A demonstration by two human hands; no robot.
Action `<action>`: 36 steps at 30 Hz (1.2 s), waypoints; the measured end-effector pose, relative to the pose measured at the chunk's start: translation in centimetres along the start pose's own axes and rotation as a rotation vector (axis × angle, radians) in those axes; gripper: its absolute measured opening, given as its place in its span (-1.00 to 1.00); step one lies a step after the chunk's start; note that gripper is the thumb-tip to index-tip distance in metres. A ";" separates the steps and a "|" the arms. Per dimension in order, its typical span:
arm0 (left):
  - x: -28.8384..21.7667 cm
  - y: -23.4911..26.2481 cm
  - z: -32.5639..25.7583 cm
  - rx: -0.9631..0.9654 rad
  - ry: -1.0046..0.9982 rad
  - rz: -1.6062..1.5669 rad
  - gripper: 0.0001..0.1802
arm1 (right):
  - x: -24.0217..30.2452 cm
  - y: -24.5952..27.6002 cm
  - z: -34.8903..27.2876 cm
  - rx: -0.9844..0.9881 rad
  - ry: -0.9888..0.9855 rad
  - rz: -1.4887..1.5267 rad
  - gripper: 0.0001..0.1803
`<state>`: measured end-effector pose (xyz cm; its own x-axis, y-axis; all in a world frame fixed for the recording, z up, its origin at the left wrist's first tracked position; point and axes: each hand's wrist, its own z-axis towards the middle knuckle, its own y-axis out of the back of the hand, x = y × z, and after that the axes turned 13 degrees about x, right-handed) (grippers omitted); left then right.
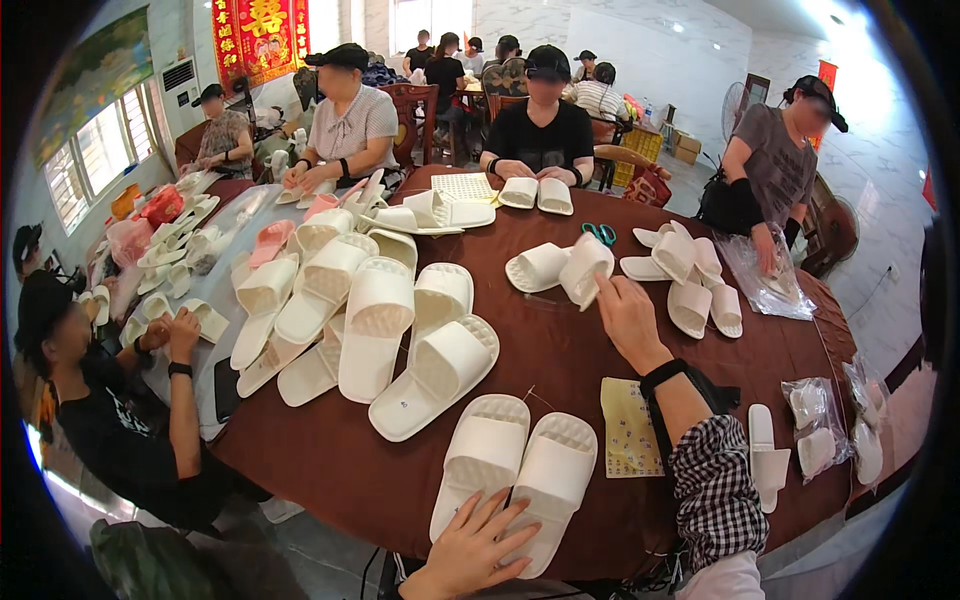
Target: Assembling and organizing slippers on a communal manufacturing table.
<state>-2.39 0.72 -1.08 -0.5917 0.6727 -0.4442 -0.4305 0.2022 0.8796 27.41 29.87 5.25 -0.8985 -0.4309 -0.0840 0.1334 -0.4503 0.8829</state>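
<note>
A pair of white slippers lies on the brown tablecloth in front of me. My left hand rests on their near ends, fingers spread flat. Farther out, my right hand reaches across the table and grips the edge of another white slipper, which is tilted; the thumb is partly hidden. Its mate, a second white slipper, lies just to the left. A thin loop or thread shows at the far end of the near pair.
A heap of white slippers fills the table's left side. Teal-handled scissors lie beyond my right hand. A yellow sticker sheet is beside my right forearm. Bagged slippers lie at right. Several co-workers handle slippers around the table.
</note>
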 end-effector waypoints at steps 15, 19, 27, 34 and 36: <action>0.0 0.2 0.2 0.027 0.013 0.062 -0.50 | 0.0 -3.1 -1.0 0.294 -0.348 0.478 -0.60; -0.1 0.1 0.5 0.013 0.001 0.054 -0.51 | -1.8 -5.8 -1.9 0.119 -0.277 0.449 -0.63; 0.2 0.1 0.3 -0.010 -0.011 0.049 -0.52 | -1.9 -2.5 -0.4 -0.022 -0.471 0.789 -0.63; 0.2 0.5 0.1 -0.003 -0.016 0.095 -0.52 | 0.4 3.4 -0.4 -0.151 -0.477 1.374 -0.66; 0.1 0.3 0.1 -0.017 -0.030 0.078 -0.51 | 1.1 5.6 -0.8 -0.153 -0.468 1.464 -0.64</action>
<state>-2.51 0.97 -0.87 -0.6032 0.7073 -0.3686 -0.3953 0.1363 0.9084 27.47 26.26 9.72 0.0095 -0.2899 0.9570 0.9989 0.0471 0.0044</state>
